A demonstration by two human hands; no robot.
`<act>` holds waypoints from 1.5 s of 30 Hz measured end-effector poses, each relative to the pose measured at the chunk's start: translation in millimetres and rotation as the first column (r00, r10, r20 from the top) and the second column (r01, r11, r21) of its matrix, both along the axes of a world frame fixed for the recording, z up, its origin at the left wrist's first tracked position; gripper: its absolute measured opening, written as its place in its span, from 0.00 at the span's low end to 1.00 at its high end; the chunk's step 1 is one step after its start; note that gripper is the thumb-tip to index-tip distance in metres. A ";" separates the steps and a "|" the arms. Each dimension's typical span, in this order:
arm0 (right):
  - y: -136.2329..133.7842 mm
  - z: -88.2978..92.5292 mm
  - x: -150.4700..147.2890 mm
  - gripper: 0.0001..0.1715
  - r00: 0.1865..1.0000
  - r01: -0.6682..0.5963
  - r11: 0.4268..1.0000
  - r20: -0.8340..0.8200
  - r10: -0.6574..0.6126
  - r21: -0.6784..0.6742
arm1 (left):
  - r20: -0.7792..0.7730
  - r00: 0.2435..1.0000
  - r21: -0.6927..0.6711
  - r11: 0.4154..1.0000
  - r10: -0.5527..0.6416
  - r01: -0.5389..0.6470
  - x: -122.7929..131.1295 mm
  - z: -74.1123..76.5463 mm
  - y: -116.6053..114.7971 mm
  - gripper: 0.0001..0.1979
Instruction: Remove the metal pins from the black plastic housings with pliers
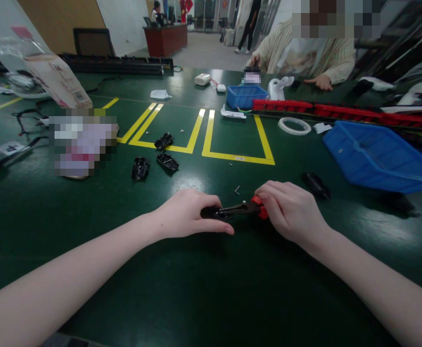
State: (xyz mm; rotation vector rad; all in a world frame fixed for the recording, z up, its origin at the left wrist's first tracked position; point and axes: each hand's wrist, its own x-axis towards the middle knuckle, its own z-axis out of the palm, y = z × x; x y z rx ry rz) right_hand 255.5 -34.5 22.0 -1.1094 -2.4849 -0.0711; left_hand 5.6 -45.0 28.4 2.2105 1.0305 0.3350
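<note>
My left hand (191, 214) lies closed over a small black plastic part (213, 212) on the green table (211, 279), pinning it down. My right hand (290, 212) is wrapped round the red handles of a pair of black pliers (243, 208), whose jaws reach left onto the black part. Most of the part is hidden under my left fingers. Three more black parts (140, 168) (167, 162) (164, 141) lie farther back to the left. Another dark piece (315, 184) rests just right of my right hand. Small metal screws (237, 190) lie loose behind the pliers.
A blue bin (377, 156) stands at the right, a smaller blue bin (245, 96) at the back. A tape roll (294, 126), red strips (341, 112) and yellow floor-style lines (232, 156) mark the middle. Another person in a striped shirt (305, 53) sits across the table.
</note>
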 end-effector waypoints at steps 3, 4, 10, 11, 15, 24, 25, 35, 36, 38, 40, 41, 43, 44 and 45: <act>-0.2 0.2 -0.1 0.22 1.000 -0.008 1.000 -0.013 0.008 0.006 | 0.030 1.000 -0.056 0.998 -0.009 0.011 -0.6 -0.9 2.0 0.23; -0.1 0.3 -0.2 0.22 1.000 -0.010 1.000 -0.016 0.010 0.006 | 0.035 0.999 -0.059 0.998 -0.010 0.013 -0.7 -1.4 2.4 0.23; 1.8 0.3 0.5 0.21 1.000 0.010 1.000 0.002 -0.010 -0.008 | 0.023 0.999 0.029 0.999 0.029 -0.030 1.4 -3.0 -1.4 0.24; 2.2 -0.2 0.7 0.21 1.000 0.018 1.000 0.007 -0.018 -0.005 | 0.015 0.998 0.048 0.997 0.057 -0.057 2.3 -2.9 -2.5 0.24; 3.3 -2.0 1.1 0.21 0.999 0.039 0.999 0.012 -0.039 0.001 | -0.002 0.993 0.041 0.992 0.118 -0.117 5.0 -2.5 -4.8 0.25; 6.2 -1.6 0.2 0.23 0.996 -0.018 0.992 0.082 0.028 -0.124 | -0.025 0.988 0.140 0.979 0.154 -0.149 3.4 -4.6 -4.2 0.24; 6.7 -1.6 0.4 0.24 0.995 -0.027 0.992 0.094 0.039 -0.126 | -0.023 0.987 0.145 0.977 0.158 -0.153 3.5 -4.8 -4.3 0.24; 6.3 -4.9 0.3 0.25 0.999 0.002 0.996 0.053 0.002 -0.088 | -0.020 0.995 0.195 0.976 0.099 -0.093 -0.5 -7.5 0.3 0.25; 6.2 -5.5 0.2 0.24 0.999 0.002 0.995 0.037 0.001 -0.095 | -0.026 0.995 0.207 0.974 0.096 -0.088 -0.8 -7.7 0.8 0.26; 6.3 -6.3 -0.1 0.23 1.000 0.001 0.993 0.001 -0.001 -0.118 | -0.042 0.995 0.224 0.971 0.091 -0.080 -1.1 -8.0 1.6 0.26; 6.7 -6.4 -0.6 0.23 1.000 -0.001 0.990 -0.024 -0.002 -0.142 | -0.055 0.994 0.229 0.970 0.090 -0.075 -1.1 -8.1 2.0 0.26; 6.8 -6.3 -0.7 0.23 1.000 -0.003 0.988 -0.030 -0.002 -0.152 | -0.058 0.995 0.228 0.971 0.086 -0.071 -1.1 -8.0 2.1 0.26; 7.0 -5.5 0.3 0.23 0.999 -0.012 0.987 -0.040 0.005 -0.157 | -0.055 0.996 0.231 0.972 0.068 -0.054 -1.2 -7.8 1.8 0.24; 6.8 -5.1 2.0 0.23 0.999 -0.019 0.988 -0.046 0.012 -0.151 | -0.049 0.997 0.234 0.971 0.056 -0.043 -1.3 -7.6 1.5 0.24; 6.4 -4.7 4.7 0.24 0.999 -0.027 0.989 -0.050 0.020 -0.143 | -0.044 0.998 0.239 0.971 0.043 -0.031 -1.4 -7.5 1.1 0.23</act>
